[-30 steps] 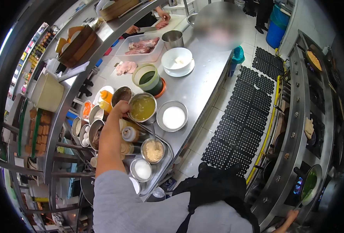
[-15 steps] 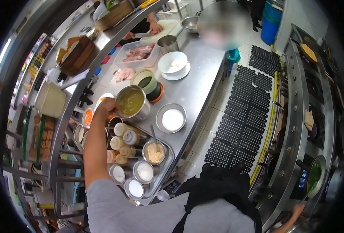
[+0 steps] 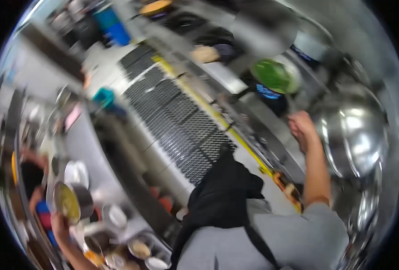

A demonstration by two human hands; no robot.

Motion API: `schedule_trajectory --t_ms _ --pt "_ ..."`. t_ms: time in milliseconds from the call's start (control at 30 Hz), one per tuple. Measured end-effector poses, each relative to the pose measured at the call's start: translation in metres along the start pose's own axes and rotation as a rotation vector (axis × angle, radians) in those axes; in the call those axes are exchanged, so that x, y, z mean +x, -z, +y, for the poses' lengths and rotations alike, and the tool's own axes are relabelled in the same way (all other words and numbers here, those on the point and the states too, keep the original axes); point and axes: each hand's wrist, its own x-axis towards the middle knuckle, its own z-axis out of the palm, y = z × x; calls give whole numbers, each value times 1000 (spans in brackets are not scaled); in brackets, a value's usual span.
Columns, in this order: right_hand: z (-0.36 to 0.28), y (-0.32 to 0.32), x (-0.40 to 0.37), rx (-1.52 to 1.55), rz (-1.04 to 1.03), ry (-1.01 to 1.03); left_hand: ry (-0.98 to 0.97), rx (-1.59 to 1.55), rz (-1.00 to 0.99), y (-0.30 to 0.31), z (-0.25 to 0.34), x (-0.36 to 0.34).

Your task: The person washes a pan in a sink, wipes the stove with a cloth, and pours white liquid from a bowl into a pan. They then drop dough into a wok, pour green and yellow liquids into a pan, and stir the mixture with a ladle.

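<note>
At the lower left, my left hand (image 3: 60, 226) grips the side of a metal pot (image 3: 83, 203) holding a yellow-green liquid. The pot hangs over the steel counter (image 3: 84, 148), close to a white bowl (image 3: 77, 174). On the right, my right hand (image 3: 299, 125) is closed around the handle of a pan (image 3: 293, 77) with green contents. Blue flame shows beneath that pan on the stove. The picture is smeared by motion, and the handle inside my right fist is mostly hidden.
A large shiny steel bowl (image 3: 354, 132) stands right of my right arm. Black mats (image 3: 172, 117) cover the floor between counter and stove. Small containers (image 3: 141, 248) sit at the counter's near end. Another person's arm (image 3: 33, 157) shows at far left.
The view has swung right towards the stove. My right hand, earlier at the lower right edge, now shows in full on the pan's handle. My left hand still holds the pot.
</note>
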Motion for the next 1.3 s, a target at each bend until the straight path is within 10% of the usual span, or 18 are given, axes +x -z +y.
schedule_trajectory --t_ms 200,733,800,967,1200,1300 --pt "-18 35 -6 1044 -383 -298 30 130 -194 -228 119 70" --pt "-40 7 -73 103 340 -25 -353 285 -853 -684 308 146" --pt "-27 -16 -73 -437 632 196 -411 329 -960 -727 330 143" --pt "-14 -78 -56 -406 791 72 -535 364 -1149 -816 368 127" --pt "-59 -95 -69 995 312 -103 -508 329 -1357 -918 386 106" --pt "-72 -89 -87 1087 274 -120 -496 312 -1375 -951 390 85"
